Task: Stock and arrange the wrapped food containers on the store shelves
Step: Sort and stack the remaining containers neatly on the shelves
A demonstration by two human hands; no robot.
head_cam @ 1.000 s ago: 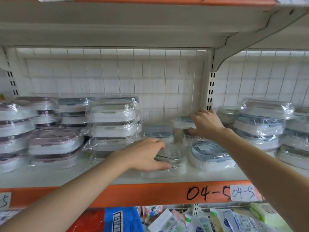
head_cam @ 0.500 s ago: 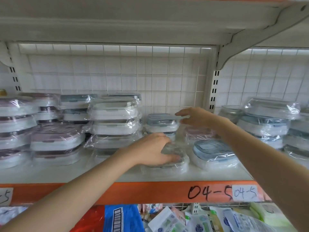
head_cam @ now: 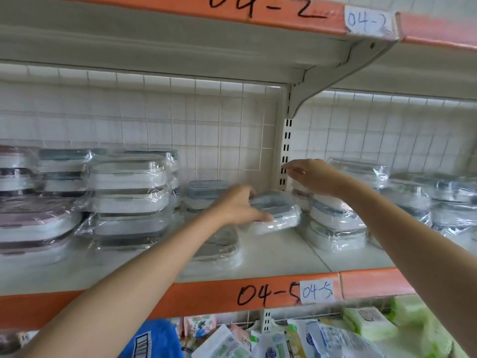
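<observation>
- We look from head height at a white store shelf [head_cam: 278, 257] with an orange front edge marked "04-5" in black, and a paper label [head_cam: 317, 291] bearing the same code.
- Our left hand [head_cam: 236, 206] reaches in at the middle of the shelf and grips a wrapped food container [head_cam: 280, 215], pale with a grey-blue lid; the thumb lies along its near side and the fingers curl over its top. The container is tilted and sits towards the back of the shelf, just left of the slotted upright post [head_cam: 285, 151].
- Our right hand [head_cam: 313, 177] hovers above and to the right of that container, in front of the post. Its fingers point left, loosely bent, and hold nothing.
- Under our left forearm a flat wrapped container [head_cam: 222, 244] lies near the shelf's front.
- Behind the left hand a small stack of blue-lidded containers [head_cam: 206, 192] stands against the wire grid back panel [head_cam: 206, 130].
- To the left are taller stacks of wrapped containers [head_cam: 126, 200], some with pinkish lids [head_cam: 36, 218].
- To the right of the post, more wrapped stacks [head_cam: 335, 226] fill the neighbouring bay.
- Below the shelf we see packaged goods, among them a blue bag [head_cam: 152, 339] and green packs [head_cam: 371, 321].
</observation>
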